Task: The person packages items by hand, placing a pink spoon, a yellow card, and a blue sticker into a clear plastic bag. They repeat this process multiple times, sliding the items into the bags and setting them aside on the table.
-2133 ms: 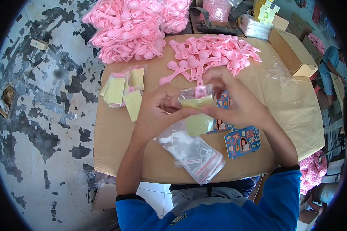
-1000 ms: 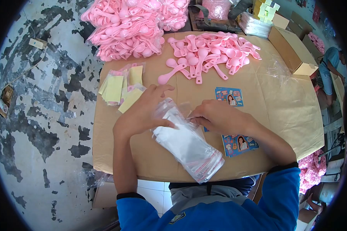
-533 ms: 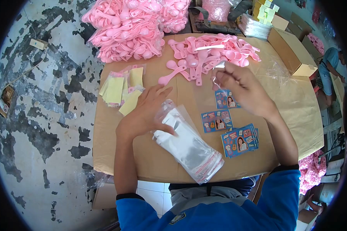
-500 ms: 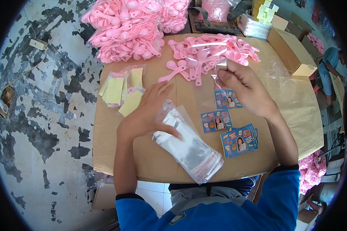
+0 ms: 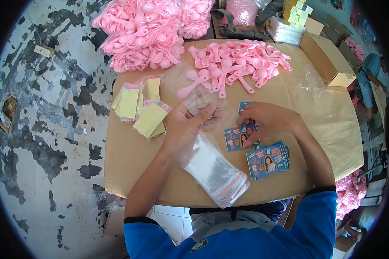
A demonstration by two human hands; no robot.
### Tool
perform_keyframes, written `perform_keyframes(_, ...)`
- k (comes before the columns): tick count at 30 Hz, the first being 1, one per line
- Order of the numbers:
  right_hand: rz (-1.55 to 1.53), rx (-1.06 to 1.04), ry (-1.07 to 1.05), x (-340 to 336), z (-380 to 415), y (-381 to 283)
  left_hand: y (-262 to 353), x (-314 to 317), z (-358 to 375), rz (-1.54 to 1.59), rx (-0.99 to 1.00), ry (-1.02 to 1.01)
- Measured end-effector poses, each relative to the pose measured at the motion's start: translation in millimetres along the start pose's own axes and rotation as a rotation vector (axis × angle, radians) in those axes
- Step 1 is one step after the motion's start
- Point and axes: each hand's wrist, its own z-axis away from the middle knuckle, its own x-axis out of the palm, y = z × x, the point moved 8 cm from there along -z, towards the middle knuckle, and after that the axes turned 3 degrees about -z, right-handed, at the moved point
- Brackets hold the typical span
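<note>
Between its thumb and fingers, my left hand [image 5: 181,125] pinches a clear plastic bag [image 5: 177,80] above the table. Below that hand lies a stack of clear bags [image 5: 214,170] with red-edged ends. My right hand [image 5: 270,120] reaches down over blue printed cards [image 5: 237,138], thumb and fingers apart, fingertips at the cards. Another pile of blue cards [image 5: 268,160] lies nearer the front edge. Loose pink spoons [image 5: 242,62] are spread beyond both hands. Left of my left hand are small packets with yellow cards [image 5: 150,120].
Large bags of pink spoons [image 5: 142,34] sit at the back left of the brown-covered table [image 5: 168,190]. A cardboard box [image 5: 326,58] stands at the back right, near crumpled clear plastic [image 5: 309,73]. Another person [image 5: 369,77] is at the far right.
My left hand has moved right and taken hold of a clear bag. My right hand has let go of the bag and come down to the blue cards.
</note>
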Motion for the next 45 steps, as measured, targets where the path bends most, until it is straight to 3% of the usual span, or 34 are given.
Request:
perform_keyframes(2, 0.183, -0.081, 0.079, 5, -6, -7, -1, -6, -3, -0.024, 0.015, -0.001)
perform_keyframes(11, -0.271, 0.045, 0.159, -19, -6, -12, 3, -27, 1, -0.025, 0.084, 0.197)
perform_keyframes(14, -0.407, -0.185, 0.537, -36, -6, -9, 12, -32, 1, 0.146, 0.141, 0.298)
perform_keyframes(17, -0.742, 0.086, 0.488, -36, -1, -18, 10, -37, 1, 0.191, 0.14, 0.329)
perform_keyframes(23, -0.713, -0.042, 0.595, -29, -5, -38, 5, -25, 2, 0.097, 0.139, 0.223)
perform_keyframes(29, -0.837, -0.089, 0.77, -36, -3, -24, 9, -30, 4, 0.138, 0.203, 0.268)
perform_keyframes(32, -0.785, -0.015, 0.691, -32, -7, -17, 9, -34, 4, 0.146, 0.241, 0.248)
perform_keyframes(41, -0.66, -0.113, 0.597, -21, -13, -41, 10, -22, 7, 0.087, 0.198, 0.237)
perform_keyframes(45, -0.539, -0.023, 0.505, -19, -12, -42, 12, -19, 5, 0.01, 0.221, 0.213)
